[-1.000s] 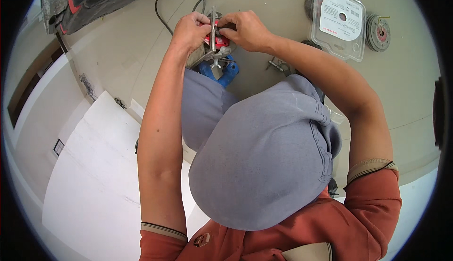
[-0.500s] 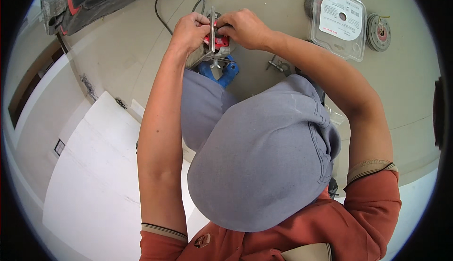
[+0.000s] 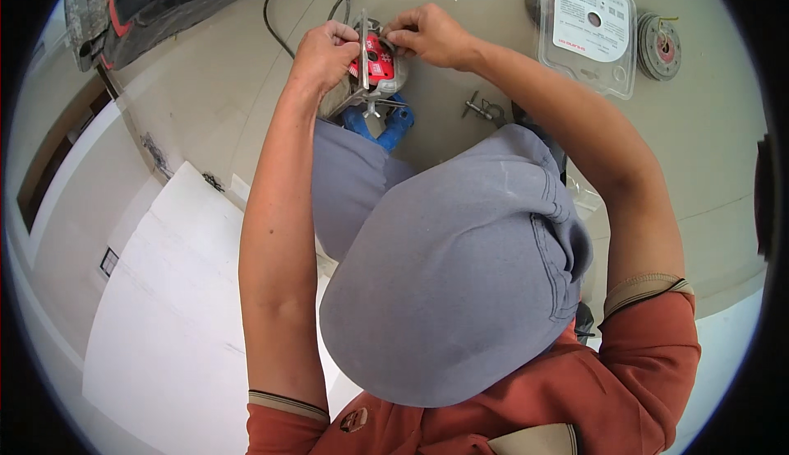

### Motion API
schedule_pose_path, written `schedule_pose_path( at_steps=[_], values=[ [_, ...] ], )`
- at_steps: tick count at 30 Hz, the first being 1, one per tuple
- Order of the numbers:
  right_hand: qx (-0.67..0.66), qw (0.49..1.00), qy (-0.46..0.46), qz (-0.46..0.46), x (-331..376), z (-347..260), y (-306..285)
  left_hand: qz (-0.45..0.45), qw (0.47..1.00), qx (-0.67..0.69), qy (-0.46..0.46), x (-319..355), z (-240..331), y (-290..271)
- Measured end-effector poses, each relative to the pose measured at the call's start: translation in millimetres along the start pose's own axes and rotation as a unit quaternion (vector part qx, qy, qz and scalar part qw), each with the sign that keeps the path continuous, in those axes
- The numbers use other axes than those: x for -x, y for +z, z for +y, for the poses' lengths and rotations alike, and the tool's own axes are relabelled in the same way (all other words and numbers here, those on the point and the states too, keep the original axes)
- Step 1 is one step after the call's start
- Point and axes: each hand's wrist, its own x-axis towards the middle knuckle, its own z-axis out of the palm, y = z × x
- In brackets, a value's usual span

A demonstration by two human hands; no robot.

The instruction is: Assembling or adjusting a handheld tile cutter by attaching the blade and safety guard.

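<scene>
A handheld power cutter stands upright on the floor, with a metal base plate (image 3: 364,52), a red disc (image 3: 380,64) and a blue handle (image 3: 386,130). At the plate's left side, my left hand (image 3: 325,56) has its fingers curled closed against the cutter; exactly what they grip is hidden. Along the disc's upper right edge, my right hand (image 3: 431,37) is closed in a pinch. Something small and dark shows by those fingertips, too unclear to name. A wing screw (image 3: 372,110) sticks out at the plate's near end.
A clear plastic blade case (image 3: 585,60) with a round white label lies to the right, beside a stack of grinding discs (image 3: 660,48). Small metal fittings (image 3: 485,110) lie near my knee. A black cable (image 3: 271,19) loops behind the cutter. A white slab (image 3: 164,291) is at left.
My right hand has drawn slightly up and right, uncovering more of the red disc. My left hand stays at the base plate. The whole view has shifted a little.
</scene>
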Motion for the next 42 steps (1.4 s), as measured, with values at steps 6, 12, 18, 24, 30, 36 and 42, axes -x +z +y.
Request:
schedule_pose_path(
  at_steps=[6, 12, 18, 24, 30, 36, 42],
  values=[
    [-0.224, 0.972, 0.071, -0.027, 15, 10, -7, -0.003, 1.0, 0.007, -0.021, 10, 17, 2],
    [-0.307, 0.946, 0.104, 0.0, 27, 10, 6, 0.006, 0.999, 0.002, -0.038, 9, 20, 3],
    [-0.31, 0.946, 0.079, 0.056, 19, 12, 14, -0.001, 0.999, 0.014, -0.051, 10, 24, 5],
    [-0.31, 0.947, 0.057, 0.059, 14, 7, 18, 0.0, 0.999, -0.007, -0.038, 7, 20, 1],
    [-0.249, 0.959, 0.064, 0.119, 12, 13, 21, -0.019, 0.998, 0.012, -0.053, 8, 27, 2],
    [-0.173, 0.975, 0.058, 0.126, 21, 1, 19, -0.021, 0.995, -0.038, -0.095, 8, 43, -1],
    [-0.162, 0.975, 0.058, 0.142, 28, 3, 22, -0.049, 0.992, -0.062, -0.098, 0, 44, -5]
  ],
)
